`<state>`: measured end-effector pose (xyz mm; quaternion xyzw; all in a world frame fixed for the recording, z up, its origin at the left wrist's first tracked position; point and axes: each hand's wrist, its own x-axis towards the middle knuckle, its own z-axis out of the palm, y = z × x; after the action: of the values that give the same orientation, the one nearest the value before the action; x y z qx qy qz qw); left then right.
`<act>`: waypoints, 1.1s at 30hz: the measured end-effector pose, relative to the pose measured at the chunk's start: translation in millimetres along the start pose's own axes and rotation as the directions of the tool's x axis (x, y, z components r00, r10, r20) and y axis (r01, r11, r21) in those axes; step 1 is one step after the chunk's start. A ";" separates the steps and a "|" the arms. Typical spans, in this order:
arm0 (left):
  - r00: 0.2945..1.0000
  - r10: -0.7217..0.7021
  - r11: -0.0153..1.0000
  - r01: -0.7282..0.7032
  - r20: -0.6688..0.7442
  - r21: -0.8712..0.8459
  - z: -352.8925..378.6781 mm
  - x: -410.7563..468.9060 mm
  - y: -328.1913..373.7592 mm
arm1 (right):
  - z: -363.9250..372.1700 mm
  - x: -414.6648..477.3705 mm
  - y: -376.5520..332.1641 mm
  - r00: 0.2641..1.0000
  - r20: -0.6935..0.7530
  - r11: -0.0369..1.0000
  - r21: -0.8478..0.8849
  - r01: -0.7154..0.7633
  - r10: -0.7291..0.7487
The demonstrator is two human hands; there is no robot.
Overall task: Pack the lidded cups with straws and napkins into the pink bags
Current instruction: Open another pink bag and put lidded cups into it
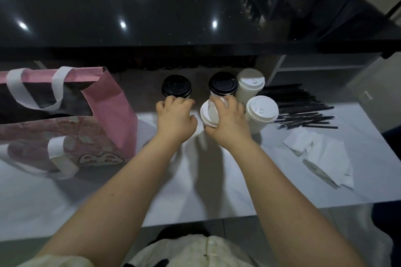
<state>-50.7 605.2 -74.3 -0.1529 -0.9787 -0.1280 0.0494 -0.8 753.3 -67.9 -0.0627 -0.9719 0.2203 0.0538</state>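
Observation:
A pink bag (112,110) with white handles and a cartoon print stands open at the left of the white table. Five lidded cups are clustered at the table's middle back. My left hand (174,118) is curled around the body of the left black-lidded cup (176,85). My right hand (227,123) grips a white-lidded cup (208,115) from above, fingers over its lid. Behind it stands another black-lidded cup (223,85). Two more white-lidded cups (250,83) (261,112) stand to the right. Black straws (303,110) and white napkins (323,154) lie at the right.
A glossy black counter (173,17) overhangs the back of the white table (152,191). The table's front edge runs just ahead of my body. A grey shelf unit (314,65) stands at the back right.

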 end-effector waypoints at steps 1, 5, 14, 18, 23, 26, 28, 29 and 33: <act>1.000 -0.006 1.000 0.006 -0.019 0.009 -5.5 1.2 1.5 | -4.8 0.7 -1.5 1.000 -0.011 1.000 0.005 0.022 -0.022; 0.996 -0.028 0.998 0.033 -0.088 0.049 -35.4 8.8 2.2 | -27.6 6.3 -10.4 0.993 -0.040 0.993 0.030 0.110 -0.109; 0.964 -0.059 0.995 0.078 -0.260 0.064 -122.5 -4.8 -23.8 | -78.7 32.8 -65.2 0.940 -0.152 0.947 0.054 0.317 -0.306; 0.939 -0.135 0.988 0.153 -0.317 0.032 -164.1 -20.9 -59.1 | -100.8 46.8 -114.6 0.891 -0.218 0.888 0.153 0.434 -0.398; 0.921 -0.215 0.975 0.221 -0.324 -0.021 -195.2 -49.1 -118.7 | -106.7 45.9 -172.2 0.848 -0.247 0.794 0.302 0.527 -0.469; 0.912 -0.249 0.967 0.250 -0.326 -0.039 -204.7 -60.8 -156.8 | -99.5 41.4 -206.6 0.829 -0.239 0.751 0.352 0.559 -0.505; 0.919 -0.269 0.963 0.262 -0.287 -0.065 -208.2 -64.6 -183.2 | -91.2 38.8 -230.3 0.825 -0.207 0.743 0.359 0.565 -0.526; 0.926 -0.272 0.962 0.258 -0.261 -0.087 -208.7 -65.5 -196.7 | -85.8 37.7 -242.3 0.823 -0.187 0.742 0.361 0.565 -0.536; 0.965 -0.195 0.979 0.181 -0.178 -0.090 -207.1 -63.6 -245.1 | -56.8 33.4 -286.6 0.836 -0.120 0.769 0.340 0.541 -0.536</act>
<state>-54.9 306.3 58.7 -0.0484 -0.9745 -0.1815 0.1225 -54.4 525.6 110.3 0.2274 -0.8911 0.3696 0.1330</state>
